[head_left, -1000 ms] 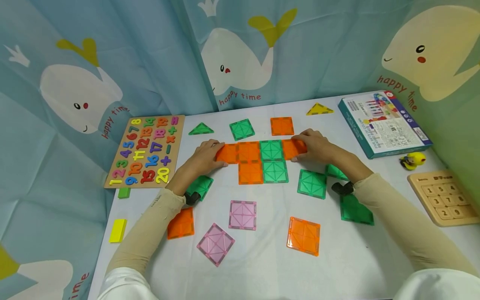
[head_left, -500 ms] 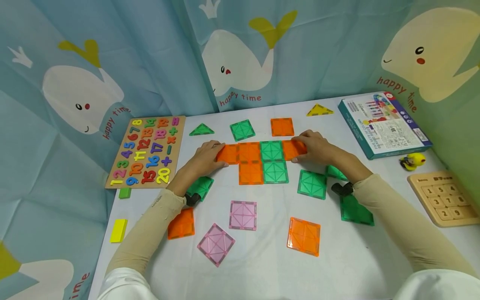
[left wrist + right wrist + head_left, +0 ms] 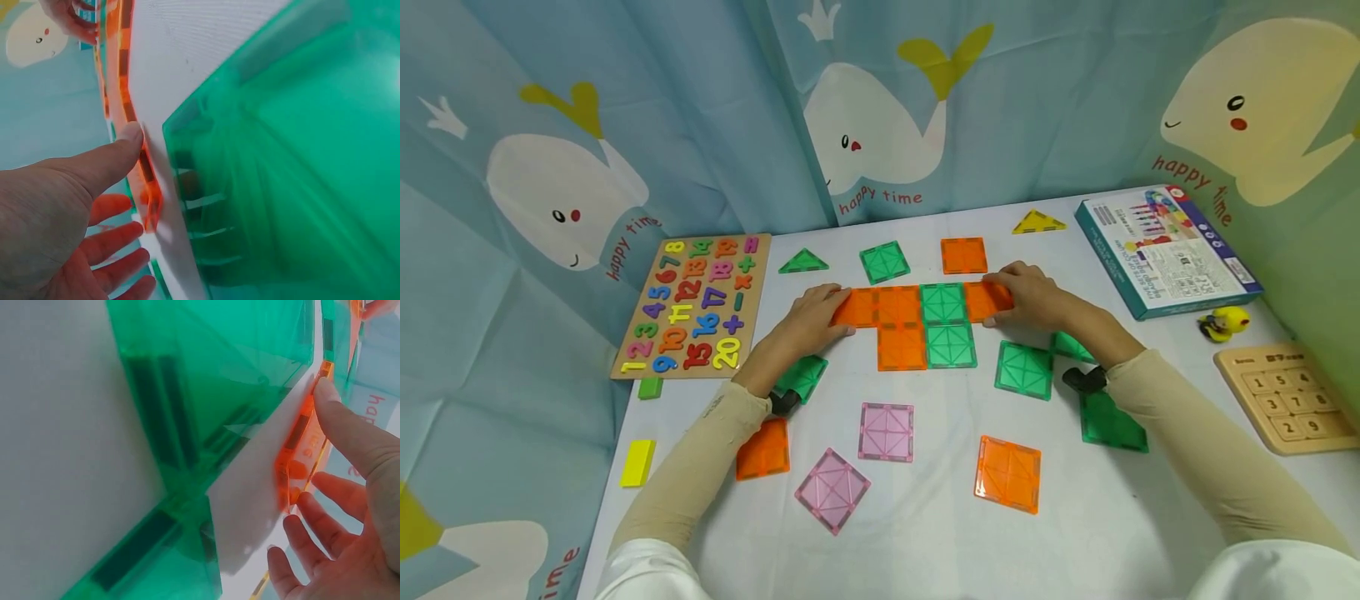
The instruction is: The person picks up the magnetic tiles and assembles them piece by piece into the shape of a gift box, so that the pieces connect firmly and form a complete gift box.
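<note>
fingers of your left hand (image 3: 811, 320) pinch the nine o'clock orange tile (image 3: 859, 308) of the tile row (image 3: 898, 305), your right hand (image 3: 1027, 293) the three o'clock orange tile (image 3: 981, 301). row sits at your twelve o'clock. likely light, stiff, slick; joints may part, so hold outer edges.

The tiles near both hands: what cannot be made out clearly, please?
Head view: left held orange tile, partly covered by the left hand.
Head view: right held orange tile, partly covered by the right hand.
Head view: part of a green tile, hidden by the right wrist.
Left wrist view: nearest green tile, blurred, cut off by the right edge.
</note>
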Tool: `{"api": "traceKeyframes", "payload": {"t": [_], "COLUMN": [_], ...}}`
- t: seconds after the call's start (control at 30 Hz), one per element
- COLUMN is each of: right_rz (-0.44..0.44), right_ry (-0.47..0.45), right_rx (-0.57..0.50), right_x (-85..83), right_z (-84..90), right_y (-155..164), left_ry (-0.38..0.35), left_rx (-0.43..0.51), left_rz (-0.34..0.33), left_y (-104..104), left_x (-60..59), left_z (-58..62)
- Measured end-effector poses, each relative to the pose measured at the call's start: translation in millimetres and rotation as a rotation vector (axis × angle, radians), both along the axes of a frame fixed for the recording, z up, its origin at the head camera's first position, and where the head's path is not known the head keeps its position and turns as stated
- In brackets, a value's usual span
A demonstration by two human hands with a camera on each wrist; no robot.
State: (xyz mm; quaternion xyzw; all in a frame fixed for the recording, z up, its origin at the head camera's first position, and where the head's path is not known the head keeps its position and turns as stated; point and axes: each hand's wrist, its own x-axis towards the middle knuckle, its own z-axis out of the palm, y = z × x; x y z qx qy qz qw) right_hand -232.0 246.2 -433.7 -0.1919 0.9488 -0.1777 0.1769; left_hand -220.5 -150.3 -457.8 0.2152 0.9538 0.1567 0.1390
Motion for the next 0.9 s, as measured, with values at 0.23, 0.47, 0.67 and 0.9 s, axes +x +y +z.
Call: {"api": "traceKeyframes", "payload": {"t": [0.23, 0.47, 0.67, 0.9], "right_rz": [-0.040, -0.072, -0.091, -0.088], "right_ry": [0.014, -0.012, -0.013, 0.048], "right_rx": [-0.057, -0.082, -0.120, -0.083], "right_x": [11.6, 35.0, 69.5, 107.9], "right_z": [13.6, 24.4, 19.8, 4.5], "right_y": [19.1, 38.0, 43.7, 37.5], "left_ry": [-0.034, -0.060, -0.019, -0.053], "left_rx": [0.012, -0.005, -0.041, -0.048], "left_rz": [0.051, 0.111, 0.088, 0.012], "left_y": [-23.9, -51.6, -68.1, -74.9], "left_x": [15.6, 36.3, 62.3, 87.7], "left_z": [13.1, 20.4, 24.8, 23.8]}}
